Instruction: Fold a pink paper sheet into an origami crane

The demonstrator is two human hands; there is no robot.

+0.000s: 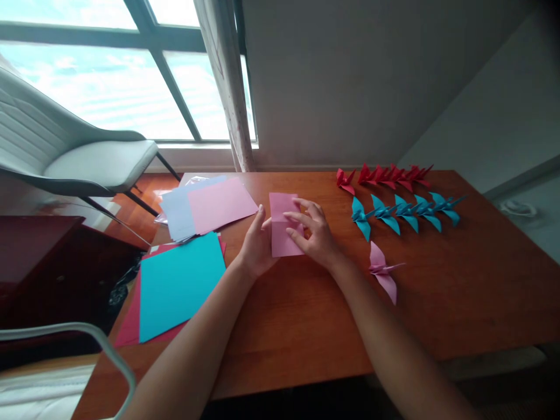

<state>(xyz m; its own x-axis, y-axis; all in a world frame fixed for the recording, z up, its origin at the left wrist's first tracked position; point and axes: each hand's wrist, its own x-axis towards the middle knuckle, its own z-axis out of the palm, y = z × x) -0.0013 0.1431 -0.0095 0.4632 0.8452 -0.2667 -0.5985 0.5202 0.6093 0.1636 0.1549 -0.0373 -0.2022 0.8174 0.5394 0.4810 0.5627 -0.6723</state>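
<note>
Two hands on pink paper, plastic wrapper under pale sheets

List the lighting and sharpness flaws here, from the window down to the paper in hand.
Head view: window glaring, washed out to pale cyan; head view: wall dim, with the picture's top right corner nearly black; head view: pale sheen on the far left part of the table; head view: pink paper clear in outline, fine detail soft.
</note>
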